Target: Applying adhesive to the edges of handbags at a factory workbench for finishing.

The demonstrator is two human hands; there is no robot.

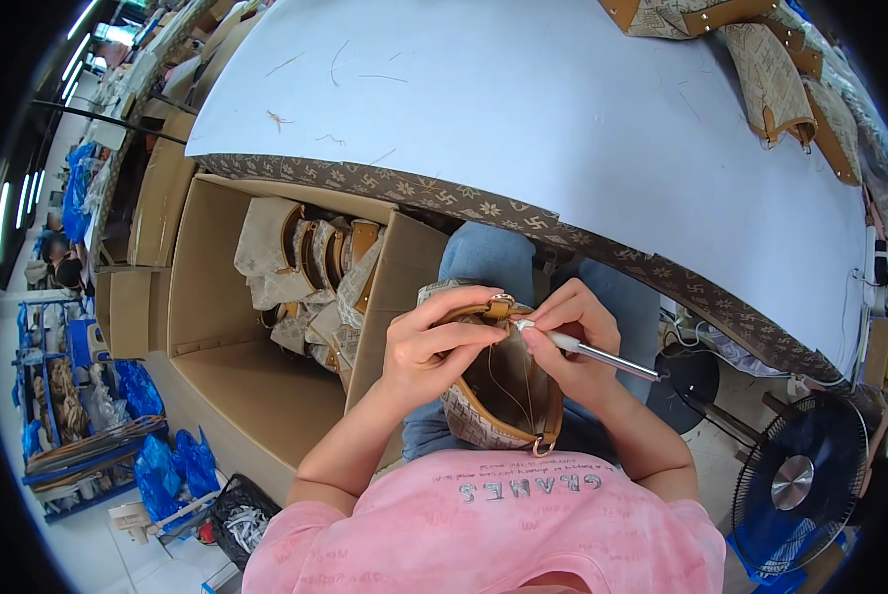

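Head: right hand closed around tool

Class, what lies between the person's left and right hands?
The head view shows the tan tab of the bag and the white tip of a pen-like tool there.

Beyond the open cardboard box and stretching well to its right is a broad surface with a smooth, pale bluish-white top. Its near edge, brown with a light floral and geometric pattern, passes just behind the box. Loose threads, thin and brownish, lie scattered on the top directly beyond the box. Far to the right of the box, along the surface's far side, lie several beige patterned bags with tan trim. Left of the box, pale floor carries blue plastic bags and, nearer the box, a black mesh basket.
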